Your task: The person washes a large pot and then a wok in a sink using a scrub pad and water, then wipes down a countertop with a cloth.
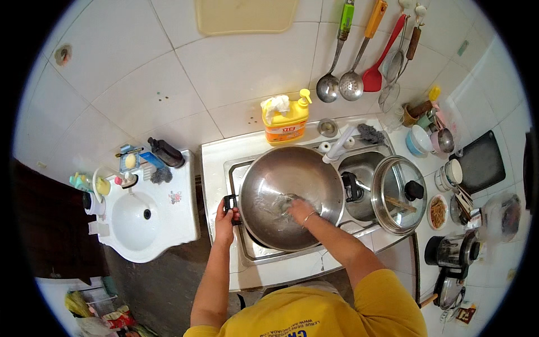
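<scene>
A large steel wok [269,224] rests over the left basin of a steel sink [234,247], with a little splashing water in its bottom. My left hand [225,221] is closed round the wok's black side handle [229,203]. Down inside the wok, my right hand [298,210] is pressed low, its fingers bunched and blurred. Something greyish shows at its fingertips among the water, too unclear to name. The wok's other black handle [352,187] reaches over the right basin [365,165].
A glass lid [394,224] leans over the right basin, near the faucet [338,147]. Behind stand a yellow soap jug [285,122] and a dark scrubber [370,133]. Bowls [418,140], a plate of food [438,212] and a blender jug [452,250] crowd the right. A white washbasin [179,224] stands left.
</scene>
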The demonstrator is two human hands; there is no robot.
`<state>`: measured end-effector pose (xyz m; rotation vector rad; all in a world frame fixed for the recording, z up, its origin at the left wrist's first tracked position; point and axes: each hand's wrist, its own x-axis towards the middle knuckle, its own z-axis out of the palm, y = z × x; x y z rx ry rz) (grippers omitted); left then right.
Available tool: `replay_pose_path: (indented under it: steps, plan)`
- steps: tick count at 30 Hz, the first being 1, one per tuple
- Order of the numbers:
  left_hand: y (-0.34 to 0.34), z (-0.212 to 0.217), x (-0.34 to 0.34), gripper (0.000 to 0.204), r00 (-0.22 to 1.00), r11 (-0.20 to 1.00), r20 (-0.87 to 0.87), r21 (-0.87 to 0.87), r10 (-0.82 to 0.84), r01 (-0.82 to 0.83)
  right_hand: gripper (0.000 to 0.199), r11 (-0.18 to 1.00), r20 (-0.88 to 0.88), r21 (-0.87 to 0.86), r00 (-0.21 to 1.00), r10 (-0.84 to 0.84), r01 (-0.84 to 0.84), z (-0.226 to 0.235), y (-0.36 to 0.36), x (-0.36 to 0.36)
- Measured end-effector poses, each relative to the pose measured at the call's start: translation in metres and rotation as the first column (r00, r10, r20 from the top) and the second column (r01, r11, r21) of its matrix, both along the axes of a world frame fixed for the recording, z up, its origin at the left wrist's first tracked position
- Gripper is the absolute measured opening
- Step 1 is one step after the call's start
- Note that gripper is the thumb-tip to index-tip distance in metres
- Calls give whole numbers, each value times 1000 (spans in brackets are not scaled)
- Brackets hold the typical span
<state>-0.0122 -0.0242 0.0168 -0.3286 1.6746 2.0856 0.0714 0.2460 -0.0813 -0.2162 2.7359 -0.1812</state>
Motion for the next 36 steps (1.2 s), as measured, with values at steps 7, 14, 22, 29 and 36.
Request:
replay_pose_path:
  steps: [7,14,22,29,36]
  plan:
    - [3,-9,0,48,998,997,-11,43,60,-59,22,920,-365,-279,856,-367,276,62,115,-27]
    - [4,-12,-1,47,996,995,-23,-35,92,-92,22,950,-503,244,813,295,-194,117,165,-11]
    - [8,-14,1,41,993,987,-70,-119,99,-107,50,953,-157,-1,942,298,-302,109,135,101]
    - [8,-23,1,41,982,980,-81,-94,169,-177,58,900,82,-402,973,216,-166,106,-1,132]
    - [12,-8,3,37,983,977,-40,-107,180,-183,57,594,19,-798,989,-145,102,68,-127,63]
